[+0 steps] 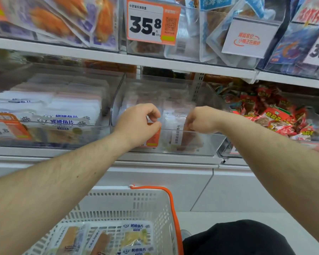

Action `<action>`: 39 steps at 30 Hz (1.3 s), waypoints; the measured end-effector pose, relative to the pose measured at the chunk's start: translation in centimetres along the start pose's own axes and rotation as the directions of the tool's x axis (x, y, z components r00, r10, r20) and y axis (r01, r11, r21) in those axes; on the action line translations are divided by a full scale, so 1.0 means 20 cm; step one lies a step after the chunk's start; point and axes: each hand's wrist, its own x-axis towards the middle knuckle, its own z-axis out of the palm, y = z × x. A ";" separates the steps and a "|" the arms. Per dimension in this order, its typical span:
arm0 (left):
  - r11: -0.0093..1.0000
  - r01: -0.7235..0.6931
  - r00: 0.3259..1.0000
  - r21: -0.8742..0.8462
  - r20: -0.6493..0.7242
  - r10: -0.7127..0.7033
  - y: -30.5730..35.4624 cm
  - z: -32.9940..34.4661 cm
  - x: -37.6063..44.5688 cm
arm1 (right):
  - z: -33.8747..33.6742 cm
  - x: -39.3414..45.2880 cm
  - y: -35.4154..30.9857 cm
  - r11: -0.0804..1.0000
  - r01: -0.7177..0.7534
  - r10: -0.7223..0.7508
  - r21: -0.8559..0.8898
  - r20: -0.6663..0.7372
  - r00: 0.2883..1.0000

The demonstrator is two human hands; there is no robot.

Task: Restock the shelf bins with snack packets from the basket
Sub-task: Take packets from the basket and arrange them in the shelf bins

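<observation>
Both hands reach over the front wall of the middle clear bin [208, 144] on the lower shelf. My left hand [138, 122] has its thumb and fingers curled, pinching the top edge of a clear snack packet [170, 124] that stands in the bin. My right hand [199, 120] is curled round the same packet's right side, fingers pointing down into the bin. More pale packets lie blurred behind it. The white basket [118, 201] with an orange handle [171, 199] stands below, holding several fish-slice packets [136, 236].
The left bin [50, 115] is full of white fish-slice packets. The right bin [276, 115] holds red wrapped snacks. The upper shelf carries more bins and a 35.8 price tag [149, 23]. White cabinet panels [228, 188] run below the shelf. My dark-clothed knee [238, 238] is beside the basket.
</observation>
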 end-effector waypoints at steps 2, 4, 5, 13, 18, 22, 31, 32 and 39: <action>1.000 -0.004 1.000 0.005 0.015 0.004 0.01 0.00 0.01 | 0.03 0.02 -0.01 0.999 -0.028 0.028 0.046 0.014 1.000; 1.000 -0.003 1.000 0.005 0.027 0.003 0.01 0.01 0.01 | 0.05 0.06 -0.02 0.996 -0.059 0.059 0.060 0.009 0.998; 1.000 -0.004 1.000 0.004 0.030 0.004 0.01 0.01 0.01 | 0.06 0.07 -0.02 0.995 -0.076 0.075 0.057 0.010 0.997; 1.000 -0.005 0.999 0.011 0.049 0.004 0.03 0.02 -0.01 | 0.10 0.10 -0.02 0.989 -0.126 0.126 0.079 0.002 0.992; 1.000 -0.026 0.995 0.011 0.095 0.025 0.04 -0.04 -0.03 | 0.11 0.05 -0.06 0.974 -0.123 0.157 0.190 -0.175 0.972; 1.000 0.010 0.992 0.012 0.127 -0.011 0.01 -0.15 -0.08 | 0.11 -0.04 -0.24 0.977 0.000 0.112 0.215 -0.510 0.853; 0.938 0.035 0.871 0.344 0.450 -0.198 -0.30 -0.40 -0.40 | 0.41 -0.10 -0.86 0.812 0.366 -0.118 0.455 -0.487 0.866; 0.916 0.048 0.814 0.399 0.516 -0.267 -0.36 -0.43 -0.45 | 0.48 -0.09 -0.92 0.801 0.350 -0.121 0.486 -0.441 0.889; 0.785 0.089 0.390 0.613 0.704 -0.594 -0.66 -0.59 -0.69 | 1.06 0.08 -1.15 0.850 0.151 -0.208 0.504 0.059 0.976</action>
